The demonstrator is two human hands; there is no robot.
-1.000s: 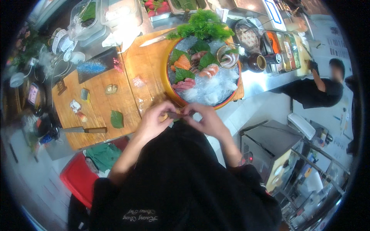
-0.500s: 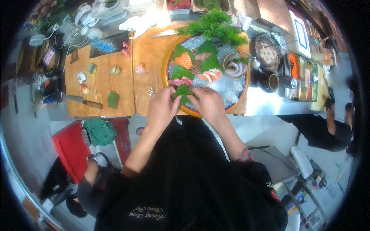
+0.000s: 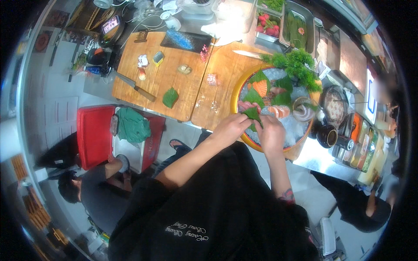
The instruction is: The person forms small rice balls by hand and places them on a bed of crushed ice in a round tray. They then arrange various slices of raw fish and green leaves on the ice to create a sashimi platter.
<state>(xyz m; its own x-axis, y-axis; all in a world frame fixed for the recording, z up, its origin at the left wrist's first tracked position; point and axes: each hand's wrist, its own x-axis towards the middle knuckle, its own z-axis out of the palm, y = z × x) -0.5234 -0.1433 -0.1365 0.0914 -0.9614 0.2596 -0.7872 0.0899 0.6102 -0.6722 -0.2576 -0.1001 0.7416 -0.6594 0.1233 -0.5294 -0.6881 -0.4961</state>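
At the near edge of a round platter with a yellow rim (image 3: 236,93), both hands meet over a green shiso leaf (image 3: 251,114). My left hand (image 3: 231,129) pinches the leaf from the left. My right hand (image 3: 271,134) has its fingers closed at the leaf's other side. Crushed ice (image 3: 294,127) fills the platter, with more leaves and fish on it. Orange salmon slices (image 3: 260,88) lie toward the far left, pink fish slices (image 3: 249,105) just beyond my hands, and pale orange slices (image 3: 279,111) near the middle. A small bowl (image 3: 305,111) holds silvery slices at the right.
Leafy green sprigs (image 3: 300,66) overhang the platter's far side beside a long knife (image 3: 247,54). On the wooden boards lie another knife (image 3: 136,87), a single leaf (image 3: 170,97) and small food pieces. A dark jar (image 3: 326,136) stands right. A person (image 3: 100,191) crouches by a red cooler (image 3: 95,135).
The view has swung left, so the board and platter appear shifted right and tilted. Both hands stay together on the leaf at the platter's near edge.
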